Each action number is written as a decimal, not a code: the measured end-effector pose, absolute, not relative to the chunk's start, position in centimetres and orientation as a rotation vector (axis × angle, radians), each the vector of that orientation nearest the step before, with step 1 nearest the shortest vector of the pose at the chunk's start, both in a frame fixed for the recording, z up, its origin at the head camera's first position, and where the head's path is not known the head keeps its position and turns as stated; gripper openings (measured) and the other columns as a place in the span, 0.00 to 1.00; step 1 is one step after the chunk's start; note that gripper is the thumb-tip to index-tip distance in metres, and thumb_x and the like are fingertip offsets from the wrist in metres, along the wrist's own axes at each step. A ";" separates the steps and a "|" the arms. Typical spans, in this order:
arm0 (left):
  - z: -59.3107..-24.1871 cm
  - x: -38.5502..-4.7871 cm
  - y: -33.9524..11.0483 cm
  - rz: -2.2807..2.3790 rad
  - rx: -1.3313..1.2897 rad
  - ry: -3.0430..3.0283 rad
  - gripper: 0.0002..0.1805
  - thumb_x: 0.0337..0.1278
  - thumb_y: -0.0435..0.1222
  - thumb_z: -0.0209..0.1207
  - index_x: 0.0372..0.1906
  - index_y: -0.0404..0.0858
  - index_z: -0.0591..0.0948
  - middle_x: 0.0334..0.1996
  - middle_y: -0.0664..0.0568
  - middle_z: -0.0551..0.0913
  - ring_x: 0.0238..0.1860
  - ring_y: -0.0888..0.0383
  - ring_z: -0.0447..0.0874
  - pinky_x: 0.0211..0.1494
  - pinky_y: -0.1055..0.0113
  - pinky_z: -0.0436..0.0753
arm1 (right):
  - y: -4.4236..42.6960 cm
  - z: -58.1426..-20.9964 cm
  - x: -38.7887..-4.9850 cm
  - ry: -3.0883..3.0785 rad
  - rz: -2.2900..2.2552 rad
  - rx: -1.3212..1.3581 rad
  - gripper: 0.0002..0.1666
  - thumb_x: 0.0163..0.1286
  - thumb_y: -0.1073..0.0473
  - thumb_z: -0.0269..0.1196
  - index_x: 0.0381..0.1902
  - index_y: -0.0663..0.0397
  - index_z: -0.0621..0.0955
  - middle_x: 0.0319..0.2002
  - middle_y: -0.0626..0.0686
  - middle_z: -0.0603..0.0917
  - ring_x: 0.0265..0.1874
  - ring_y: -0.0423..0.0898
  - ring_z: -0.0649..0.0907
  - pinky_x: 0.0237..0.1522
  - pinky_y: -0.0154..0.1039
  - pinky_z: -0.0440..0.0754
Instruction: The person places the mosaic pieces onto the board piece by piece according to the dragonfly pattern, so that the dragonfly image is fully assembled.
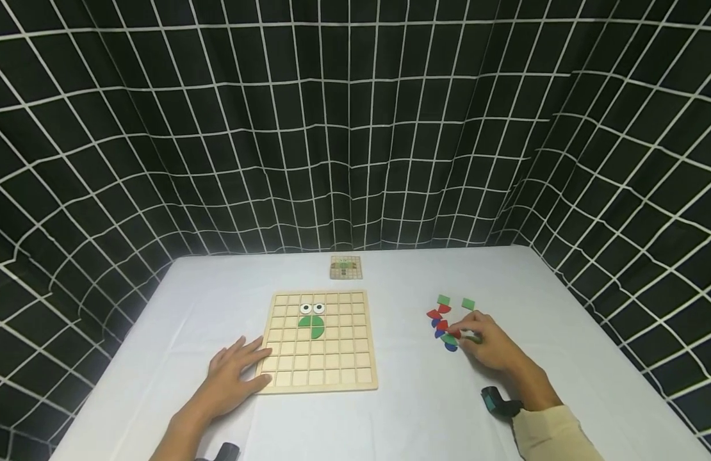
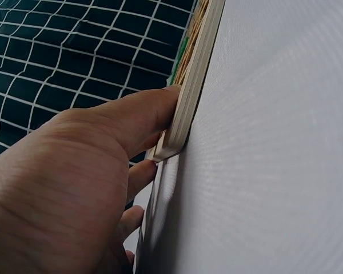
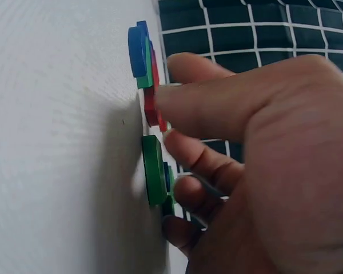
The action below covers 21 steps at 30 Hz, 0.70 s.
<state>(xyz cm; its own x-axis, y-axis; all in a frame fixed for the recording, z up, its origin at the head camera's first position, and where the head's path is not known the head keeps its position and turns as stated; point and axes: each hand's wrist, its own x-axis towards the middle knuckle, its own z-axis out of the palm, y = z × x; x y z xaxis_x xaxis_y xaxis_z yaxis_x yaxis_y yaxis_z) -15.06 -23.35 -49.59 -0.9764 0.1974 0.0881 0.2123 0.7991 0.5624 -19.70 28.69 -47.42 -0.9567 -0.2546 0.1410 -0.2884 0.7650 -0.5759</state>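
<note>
Tabletop (image 1: 424, 410): white, matt, cloth-like covering, lightly creased. Board (image 1: 346, 358), near the tabletop's centre: pale bare wood, matt, smooth-edged. Loose pieces (image 3: 152, 171), toward the tabletop's right edge: smooth, painted-looking, low sheen. Curtain (image 1: 410, 147), beyond the far edge: dark matt fabric. Sleeve (image 1: 554, 432): matt cloth.

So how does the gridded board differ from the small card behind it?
The board is far larger than the small card. The board carries two eye discs and three green pieces; the card shows green and brown patches. The left hand touches the board's edge; no hand touches the card. Both show a grid and sit on the white cloth.
</note>
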 end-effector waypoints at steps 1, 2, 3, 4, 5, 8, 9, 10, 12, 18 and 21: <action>-49.5 -15.0 -23.4 -0.931 -0.338 -2.951 0.30 0.50 0.53 0.67 0.60 0.48 0.79 0.69 0.49 0.67 0.72 0.42 0.50 0.70 0.40 0.38 | 28.6 -47.5 -19.7 -2.911 0.935 0.448 0.17 0.62 0.69 0.65 0.45 0.45 0.87 0.38 0.47 0.74 0.46 0.50 0.72 0.47 0.53 0.75; -49.5 -15.0 -23.4 -0.934 -0.340 -2.948 0.30 0.50 0.52 0.67 0.60 0.48 0.79 0.69 0.49 0.67 0.72 0.41 0.50 0.70 0.40 0.38 | 28.6 -47.6 -19.8 -2.918 0.910 0.452 0.17 0.62 0.69 0.65 0.45 0.44 0.87 0.38 0.46 0.74 0.45 0.49 0.72 0.46 0.52 0.75; -49.5 -14.9 -23.5 -0.936 -0.342 -2.944 0.30 0.50 0.51 0.67 0.60 0.48 0.80 0.69 0.48 0.67 0.72 0.41 0.50 0.70 0.40 0.38 | 28.5 -47.6 -19.8 -2.923 0.892 0.452 0.17 0.62 0.69 0.65 0.45 0.44 0.87 0.38 0.46 0.74 0.45 0.49 0.71 0.45 0.51 0.74; -49.4 -14.9 -23.5 -0.935 -0.343 -2.942 0.30 0.50 0.51 0.67 0.59 0.47 0.80 0.69 0.48 0.67 0.72 0.41 0.50 0.70 0.40 0.39 | 28.4 -47.6 -19.8 -2.928 0.878 0.447 0.17 0.62 0.68 0.65 0.45 0.43 0.87 0.38 0.46 0.74 0.44 0.49 0.71 0.45 0.51 0.74; -49.4 -14.9 -23.5 -0.935 -0.344 -2.942 0.30 0.50 0.51 0.67 0.59 0.47 0.80 0.69 0.48 0.67 0.72 0.41 0.50 0.69 0.39 0.39 | 28.3 -47.6 -19.7 -2.933 0.871 0.440 0.17 0.62 0.68 0.65 0.45 0.43 0.87 0.38 0.46 0.73 0.44 0.49 0.71 0.44 0.50 0.74; -49.5 -14.9 -23.5 -0.933 -0.341 -2.947 0.30 0.50 0.52 0.67 0.59 0.47 0.80 0.69 0.48 0.67 0.72 0.41 0.50 0.70 0.39 0.39 | 28.2 -47.5 -19.6 -2.944 0.861 0.438 0.17 0.61 0.68 0.65 0.46 0.44 0.87 0.37 0.47 0.72 0.43 0.49 0.70 0.41 0.48 0.72; -49.5 -14.9 -23.5 -0.934 -0.340 -2.948 0.30 0.50 0.52 0.67 0.59 0.47 0.80 0.69 0.48 0.67 0.72 0.41 0.50 0.70 0.39 0.39 | 28.1 -47.4 -19.5 -2.949 0.861 0.432 0.17 0.61 0.67 0.66 0.46 0.44 0.87 0.36 0.47 0.72 0.42 0.49 0.70 0.41 0.48 0.72; -49.5 -15.0 -23.5 -0.933 -0.338 -2.950 0.30 0.50 0.52 0.67 0.59 0.48 0.80 0.69 0.48 0.67 0.72 0.41 0.50 0.70 0.40 0.39 | 28.1 -47.4 -19.5 -2.954 0.861 0.423 0.17 0.60 0.67 0.66 0.45 0.44 0.87 0.36 0.47 0.72 0.42 0.49 0.69 0.41 0.47 0.72; -49.5 -15.0 -23.5 -0.938 -0.337 -2.949 0.30 0.50 0.52 0.67 0.59 0.48 0.80 0.69 0.48 0.67 0.72 0.41 0.50 0.70 0.40 0.38 | 28.1 -47.4 -19.4 -2.963 0.854 0.411 0.17 0.59 0.66 0.68 0.45 0.44 0.87 0.36 0.47 0.72 0.42 0.49 0.69 0.41 0.47 0.72; -49.6 -15.1 -23.5 -0.942 -0.359 -2.933 0.30 0.50 0.51 0.68 0.59 0.47 0.80 0.68 0.48 0.67 0.72 0.41 0.50 0.70 0.40 0.39 | 27.9 -47.4 -19.3 -2.978 0.826 0.380 0.17 0.55 0.60 0.72 0.44 0.43 0.87 0.38 0.46 0.72 0.44 0.49 0.69 0.41 0.48 0.73; -49.7 -15.1 -23.5 -0.936 -0.371 -2.926 0.29 0.50 0.51 0.68 0.59 0.47 0.80 0.68 0.48 0.67 0.72 0.40 0.50 0.69 0.39 0.39 | 27.6 -47.3 -19.2 -2.977 0.817 0.363 0.17 0.54 0.56 0.74 0.44 0.43 0.87 0.38 0.46 0.72 0.43 0.49 0.70 0.40 0.47 0.73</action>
